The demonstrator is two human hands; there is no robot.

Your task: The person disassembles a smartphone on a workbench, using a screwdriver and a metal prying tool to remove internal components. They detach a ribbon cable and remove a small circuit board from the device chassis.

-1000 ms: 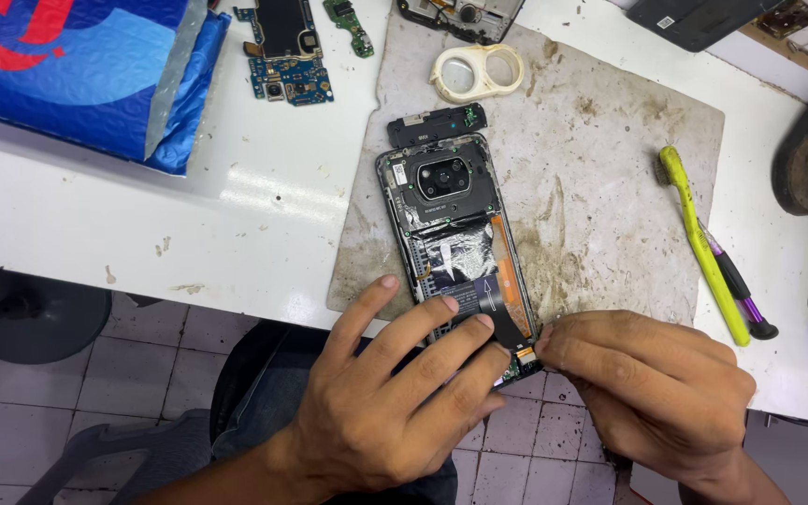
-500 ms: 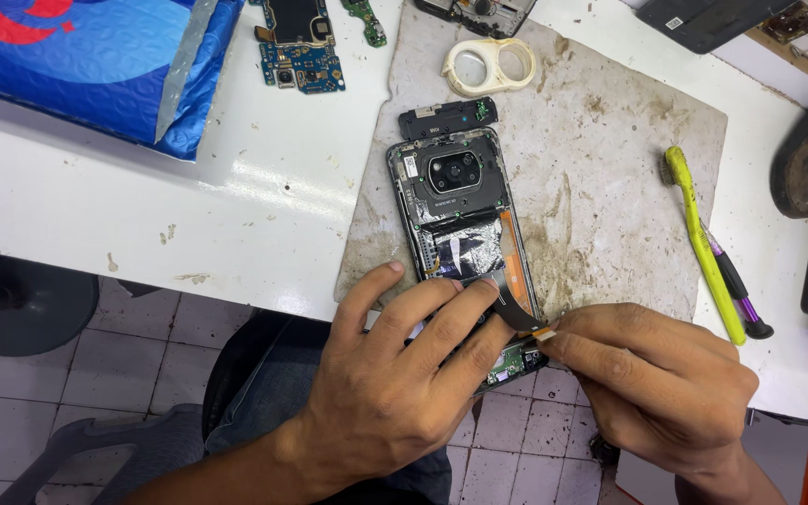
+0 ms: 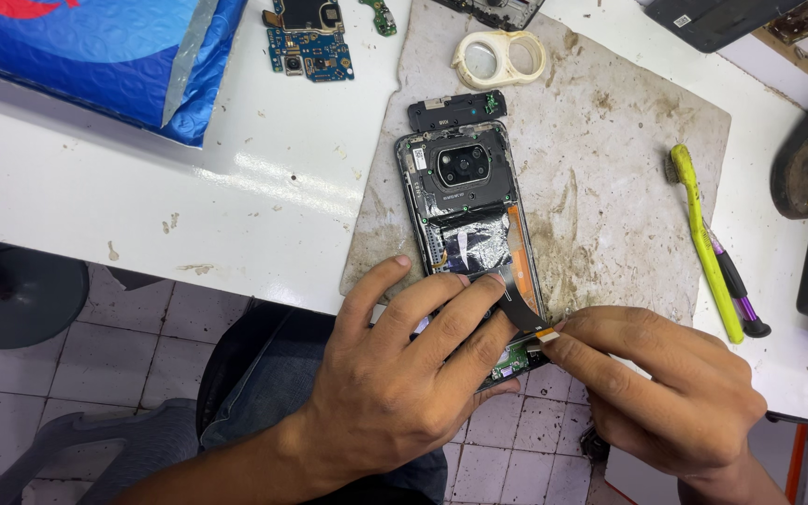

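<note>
Opened smartphone [image 3: 468,220] lies back-up, rear cover off, on a stained work mat [image 3: 610,178] at the near edge of the white counter [image 3: 170,196]; its near end overhangs toward the person's lap. Camera module sits at the far end, a foil-covered patch at mid-body.

Left hand [image 3: 404,383] lies flat across the near half of the phone, fingers spread and pressed down, fingertips reaching the foil patch; it acts as a clamp. Wrist enters from the near left, forearm low.

Right hand [image 3: 656,383] comes in from the near right, knuckles up, thumb and forefinger pinched on the gold-tipped end of a dark flex cable [image 3: 521,313] that arches up from the phone's right side. Whether a tool is also held cannot be told.

Judgement on the step in hand: the cable end should be kept level and guided with light force only, no twisting, since the ribbon looks thin and is already bent in a curve. The left hand's pressure should stay on the frame, not on the foil area.

Nearby: a small black cover piece [image 3: 456,109] touching the phone's far end, a cream tape ring [image 3: 497,59] farther off, a yellow-green brush [image 3: 703,238] to the right, a blue circuit board [image 3: 310,42] at far left of the mat
</note>
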